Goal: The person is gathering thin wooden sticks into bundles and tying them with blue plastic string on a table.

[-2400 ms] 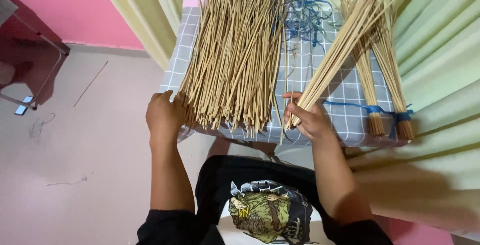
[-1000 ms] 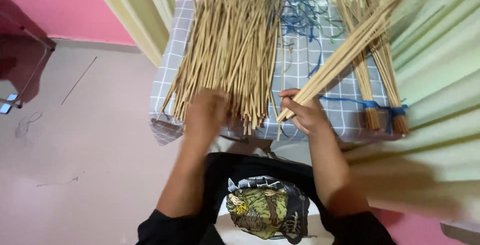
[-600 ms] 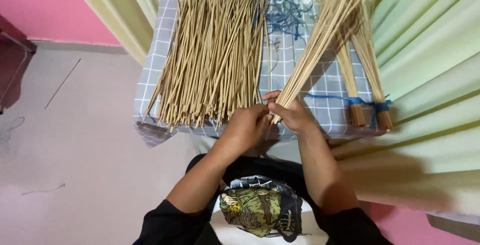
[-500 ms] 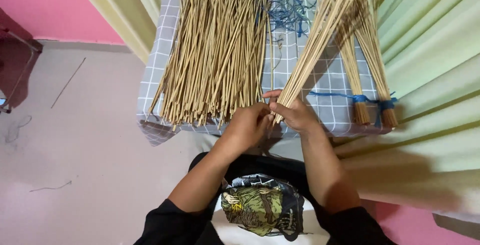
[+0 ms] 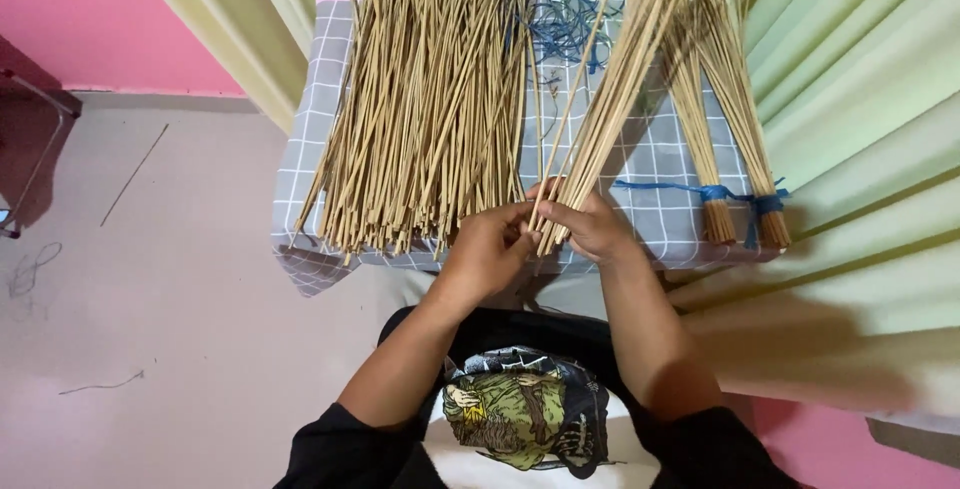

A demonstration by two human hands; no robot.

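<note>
Both hands (image 5: 545, 234) now on stick bundle (image 5: 610, 109)

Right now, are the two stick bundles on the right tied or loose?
Tied. Both bundles have blue string wrapped around their near ends, which holds the sticks tight there while the far ends fan out. They lie on the checked cloth.

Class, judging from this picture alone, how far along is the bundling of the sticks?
Done: two tied bundles, bound with blue string. In hand: the right hand grips a growing bunch; the left hand adds one stick. Left: the large loose pile.
</note>
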